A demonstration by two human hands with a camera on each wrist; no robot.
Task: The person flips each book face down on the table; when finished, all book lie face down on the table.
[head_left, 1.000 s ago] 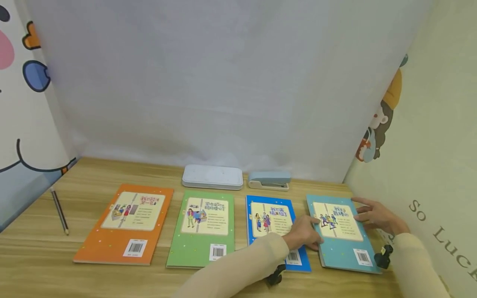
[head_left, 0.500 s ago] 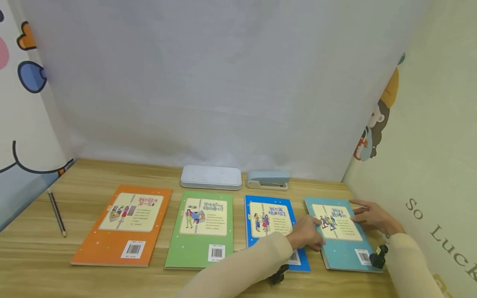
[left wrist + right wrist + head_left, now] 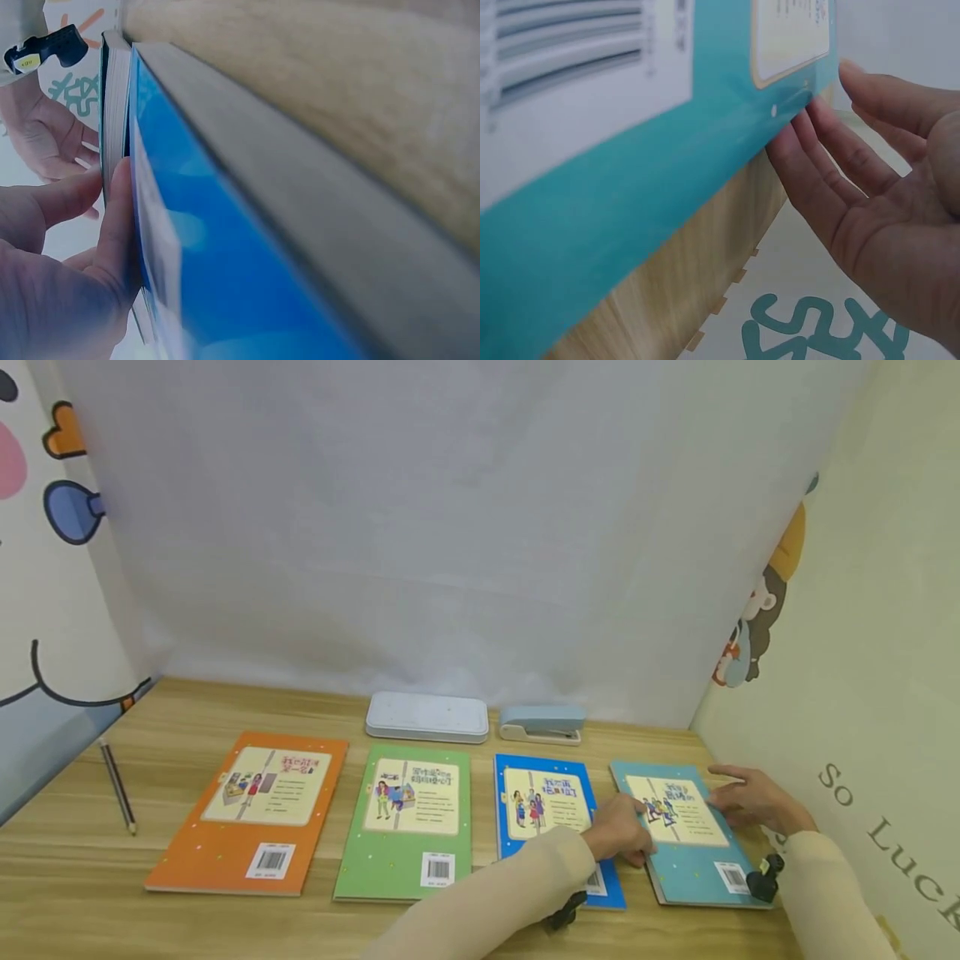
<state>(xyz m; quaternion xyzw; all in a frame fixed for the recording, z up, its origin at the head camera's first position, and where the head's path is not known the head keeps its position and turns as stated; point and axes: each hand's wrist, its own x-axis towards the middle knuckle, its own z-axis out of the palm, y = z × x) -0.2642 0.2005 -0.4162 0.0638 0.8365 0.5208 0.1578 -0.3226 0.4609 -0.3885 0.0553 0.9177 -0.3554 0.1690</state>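
A teal book (image 3: 693, 852) lies flat at the right end of the wooden desk (image 3: 180, 702). My left hand (image 3: 626, 831) lies across the lower part of the blue book (image 3: 543, 806), its fingertips against the teal book's left edge. In the left wrist view the left hand (image 3: 75, 247) has its thumb and a finger laid straight along the page edges of the teal book (image 3: 114, 112), next to the blue book (image 3: 225, 262). My right hand (image 3: 738, 797) touches the right edge of the teal book (image 3: 630, 150) with straight fingers (image 3: 832, 165).
An orange book (image 3: 251, 814) and a green book (image 3: 408, 831) lie to the left in the same row. A pale pencil case (image 3: 427, 717) and a stapler (image 3: 542, 723) sit behind them. A pencil (image 3: 118, 785) lies far left. A printed wall (image 3: 862, 693) stands close on the right.
Both hands stay at the teal book's two side edges. The book has shifted only slightly between them, and the right hand has drawn a little nearer.
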